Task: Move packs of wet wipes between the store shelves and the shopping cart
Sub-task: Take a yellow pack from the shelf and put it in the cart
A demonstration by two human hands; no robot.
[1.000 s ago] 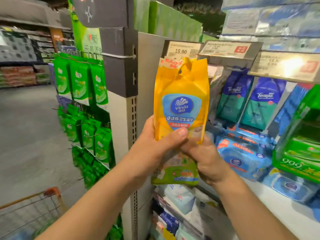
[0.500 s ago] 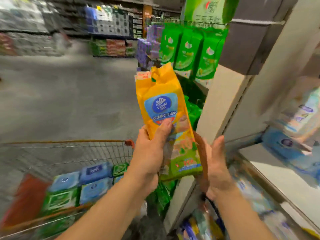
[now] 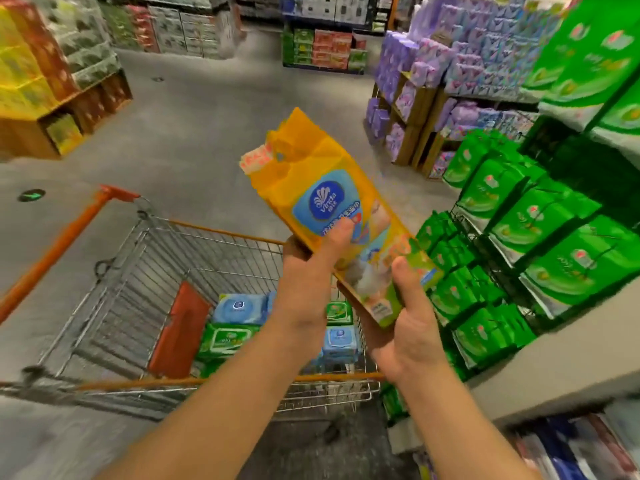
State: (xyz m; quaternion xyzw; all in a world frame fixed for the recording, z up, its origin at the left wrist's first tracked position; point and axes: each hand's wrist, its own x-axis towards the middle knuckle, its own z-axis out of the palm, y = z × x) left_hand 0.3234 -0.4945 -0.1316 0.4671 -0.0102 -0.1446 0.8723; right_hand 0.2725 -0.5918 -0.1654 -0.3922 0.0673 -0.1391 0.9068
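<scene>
Above the wire cart (image 3: 138, 292), both hands (image 3: 308, 282) (image 3: 412, 334) grip a yellow Vinda wipes pack (image 3: 311, 188).

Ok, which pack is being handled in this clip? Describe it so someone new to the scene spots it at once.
Start at the wire shopping cart with orange rails. Above its right side, both hands hold one tall pack tilted in the air: the left hand at its middle, the right hand at its lower end. It is the yellow wipes pack with a blue oval logo; the packs in the cart are blue or green.
</scene>
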